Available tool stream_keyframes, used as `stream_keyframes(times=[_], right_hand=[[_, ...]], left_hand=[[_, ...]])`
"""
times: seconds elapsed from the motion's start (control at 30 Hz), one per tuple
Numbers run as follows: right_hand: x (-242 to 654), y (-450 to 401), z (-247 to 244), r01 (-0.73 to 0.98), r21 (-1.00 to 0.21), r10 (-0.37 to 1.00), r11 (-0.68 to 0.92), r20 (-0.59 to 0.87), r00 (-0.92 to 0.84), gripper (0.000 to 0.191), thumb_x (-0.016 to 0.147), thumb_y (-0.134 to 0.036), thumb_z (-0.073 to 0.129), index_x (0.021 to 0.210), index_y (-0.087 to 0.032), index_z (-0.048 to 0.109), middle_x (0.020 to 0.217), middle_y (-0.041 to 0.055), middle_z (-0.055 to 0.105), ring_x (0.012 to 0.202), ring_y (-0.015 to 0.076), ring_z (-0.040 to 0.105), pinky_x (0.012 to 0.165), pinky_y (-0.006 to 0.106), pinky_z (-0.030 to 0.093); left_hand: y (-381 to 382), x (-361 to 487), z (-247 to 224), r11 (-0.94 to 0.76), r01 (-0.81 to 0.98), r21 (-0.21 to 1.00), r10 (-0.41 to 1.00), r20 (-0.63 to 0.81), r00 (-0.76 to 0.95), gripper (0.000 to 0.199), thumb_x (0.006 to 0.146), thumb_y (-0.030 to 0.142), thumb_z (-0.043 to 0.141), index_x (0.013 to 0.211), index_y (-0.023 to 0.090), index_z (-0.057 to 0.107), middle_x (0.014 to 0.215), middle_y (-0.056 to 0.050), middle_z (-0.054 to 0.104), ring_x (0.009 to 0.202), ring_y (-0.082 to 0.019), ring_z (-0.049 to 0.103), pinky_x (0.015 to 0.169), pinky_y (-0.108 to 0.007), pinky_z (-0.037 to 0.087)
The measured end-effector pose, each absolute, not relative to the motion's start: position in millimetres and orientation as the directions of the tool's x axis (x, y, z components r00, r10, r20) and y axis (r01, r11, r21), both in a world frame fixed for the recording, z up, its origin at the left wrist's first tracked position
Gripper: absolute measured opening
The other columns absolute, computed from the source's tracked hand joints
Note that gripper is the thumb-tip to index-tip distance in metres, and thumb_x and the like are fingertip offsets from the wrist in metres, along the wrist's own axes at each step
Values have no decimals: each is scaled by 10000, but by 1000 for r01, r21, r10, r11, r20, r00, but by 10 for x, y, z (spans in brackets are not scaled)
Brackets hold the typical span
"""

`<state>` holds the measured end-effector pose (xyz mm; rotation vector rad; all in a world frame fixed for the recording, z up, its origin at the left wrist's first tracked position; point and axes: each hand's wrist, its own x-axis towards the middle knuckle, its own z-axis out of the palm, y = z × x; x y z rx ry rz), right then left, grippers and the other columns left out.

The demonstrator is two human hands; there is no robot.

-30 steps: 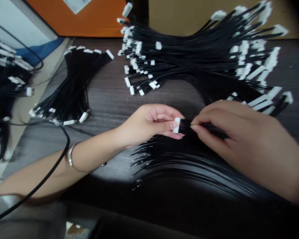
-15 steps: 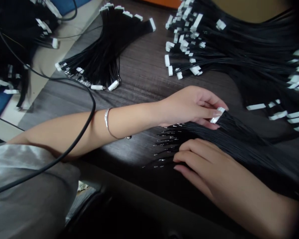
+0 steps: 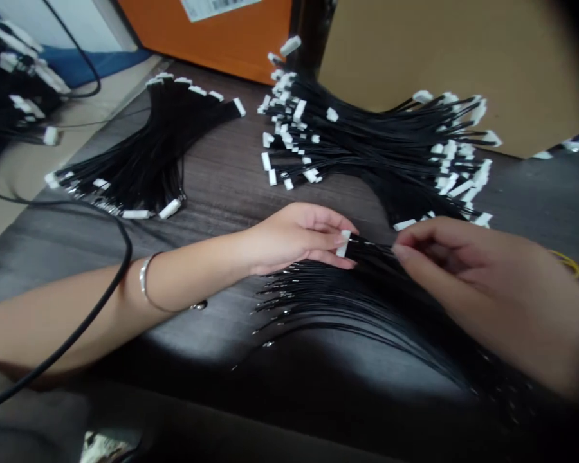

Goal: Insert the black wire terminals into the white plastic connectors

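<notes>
So far, the left hand [image 3: 296, 238] pinches a white connector [image 3: 343, 244] and the right hand [image 3: 456, 270] pinches black wires [image 3: 367, 302] fanned on the desk [image 3: 222, 145], their metal tips bare, while connector-ended bundles [image 3: 381, 135] lie beyond.

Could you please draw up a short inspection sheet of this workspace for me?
Surface: dark wood-grain tabletop.
Job's things: white connector on fanned black wires, with metal tips at their far ends.
Hands: left hand pinches the connector; right hand pinches the wires beside it.
Clutter: wire bundle and larger wire bundle on the tabletop; blurred bundle at the top-left corner, beyond the table edge.
Cables: black cable runs across the left forearm.
Surroundings: orange panel and cardboard sheet behind the table.
</notes>
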<state>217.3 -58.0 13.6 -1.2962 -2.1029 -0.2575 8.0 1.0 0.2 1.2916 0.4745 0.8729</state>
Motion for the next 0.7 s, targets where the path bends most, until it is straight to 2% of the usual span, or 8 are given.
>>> stream_keyframes(times=[0.17, 0.37, 0.57, 0.7], right_hand=[[2114, -399, 128, 786, -284, 749, 548, 586, -310, 132, 781, -250, 554, 674, -220, 624, 568, -40, 614, 440, 86, 497, 458, 235, 357], [2139, -406, 136, 786, -308, 764, 536, 573, -297, 151, 787, -270, 546, 667, -219, 620, 533, -23, 578, 411, 96, 442, 438, 252, 333], [2166, -399, 117, 780, -323, 768, 536, 570, -291, 175, 793, -320, 544, 686, -221, 641, 560, -16, 607, 429, 106, 483, 423, 248, 332], [2149, -405, 134, 780, -322, 765, 536, 575, -289, 187, 789, -319, 548, 663, -216, 640, 516, -18, 589, 389, 104, 453, 400, 255, 311]], left_hand=[[3, 47, 8, 15, -269, 963, 793, 152, 590, 135, 776, 17, 668, 909, 43, 665, 794, -59, 683, 748, -153, 698, 807, -342, 591], [-11, 48, 0, 16, -259, 966, 798, 143, 585, 141, 775, 32, 677, 914, 55, 672, 803, -75, 695, 763, -164, 703, 792, -335, 597], [-14, 67, 0, 13, -291, 957, 794, 167, 584, 125, 783, -1, 648, 894, 51, 675, 768, -52, 677, 745, -149, 695, 787, -330, 602], [-4, 69, -4, 17, -290, 957, 794, 163, 586, 119, 777, 14, 671, 887, 58, 679, 743, -43, 668, 740, -138, 689, 790, -322, 597]])
